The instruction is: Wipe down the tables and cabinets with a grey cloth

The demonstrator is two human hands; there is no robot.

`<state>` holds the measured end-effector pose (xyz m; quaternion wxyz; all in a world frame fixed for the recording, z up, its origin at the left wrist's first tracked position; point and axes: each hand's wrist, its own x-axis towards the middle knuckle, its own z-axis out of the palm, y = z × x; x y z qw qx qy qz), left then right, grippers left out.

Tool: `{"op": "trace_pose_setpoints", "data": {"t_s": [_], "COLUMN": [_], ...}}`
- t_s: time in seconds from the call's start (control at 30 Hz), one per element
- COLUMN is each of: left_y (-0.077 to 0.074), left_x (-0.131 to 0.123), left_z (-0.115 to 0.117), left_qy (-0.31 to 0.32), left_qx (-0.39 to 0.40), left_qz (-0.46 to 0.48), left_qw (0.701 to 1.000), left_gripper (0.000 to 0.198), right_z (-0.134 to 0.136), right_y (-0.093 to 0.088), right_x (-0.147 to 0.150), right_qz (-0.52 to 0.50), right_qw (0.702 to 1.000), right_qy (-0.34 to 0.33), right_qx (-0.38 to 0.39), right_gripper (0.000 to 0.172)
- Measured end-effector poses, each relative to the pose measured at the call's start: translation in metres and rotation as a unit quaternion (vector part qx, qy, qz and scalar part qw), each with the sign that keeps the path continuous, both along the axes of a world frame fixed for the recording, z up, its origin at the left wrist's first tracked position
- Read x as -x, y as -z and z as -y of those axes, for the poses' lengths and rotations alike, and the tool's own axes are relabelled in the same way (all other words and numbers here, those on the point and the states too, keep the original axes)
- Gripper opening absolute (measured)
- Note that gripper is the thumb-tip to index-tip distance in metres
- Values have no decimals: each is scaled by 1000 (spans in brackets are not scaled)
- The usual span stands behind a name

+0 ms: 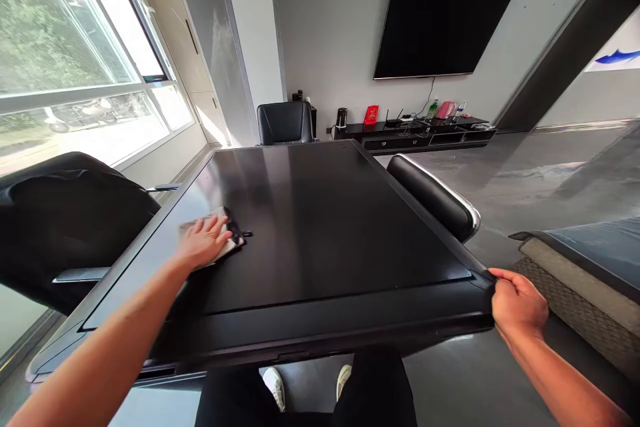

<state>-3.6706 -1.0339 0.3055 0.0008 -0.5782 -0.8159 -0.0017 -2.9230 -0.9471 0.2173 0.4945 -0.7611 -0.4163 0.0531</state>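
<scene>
My left hand lies flat with fingers spread on a folded pale cloth, pressing it to the top of a black table. Part of the cloth is hidden under the palm. Beside the fingertips is a small black item with a thin strap; its kind is unclear. At the table's near right corner, my right hand is closed around the edge, its fingers partly hidden by the corner.
Black chairs stand at the left, far and right sides of the table. A low TV stand runs along the wall under a television. At the right is a plastic-covered piece of furniture.
</scene>
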Motion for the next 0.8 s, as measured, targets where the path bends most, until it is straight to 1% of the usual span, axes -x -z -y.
{"op": "trace_pose_setpoints", "data": {"t_s": [0.07,0.17,0.27,0.37,0.47,0.57,0.63,0.7,0.8], "left_y": [2,5,7,6,3,2,1,-1,-5], "left_x": [-51,-127,-196,-251,-295,-340,-377,-419,-482], "left_z": [-23,-55,-82,-105,-125,-141,-148,-151,-147], "left_qy": [53,123,196,236,262,289,307,326,365], "left_qx": [4,-13,-28,-30,-24,-7,-5,-10,-9], "left_qz": [8,20,36,58,73,88,96,107,130], "left_qw": [999,992,980,969,962,953,947,939,922], "left_gripper": [80,82,81,81,81,86,86,85,87], "right_z": [0,1,1,1,0,-1,0,1,4], "right_y": [-2,-3,-3,0,4,8,8,7,5], "right_x": [1,2,2,0,-2,-4,-4,-3,-3], "right_qz": [-8,-17,-15,-3,-6,-15,-19,-22,-14], "right_qw": [1000,1000,1000,1000,1000,1000,999,999,999], "right_qy": [-5,-19,-20,-23,-22,-21,-21,-23,-27], "right_qx": [-3,0,-6,-6,-4,-13,-19,-24,-32], "right_gripper": [37,39,42,45,45,46,47,49,52]}}
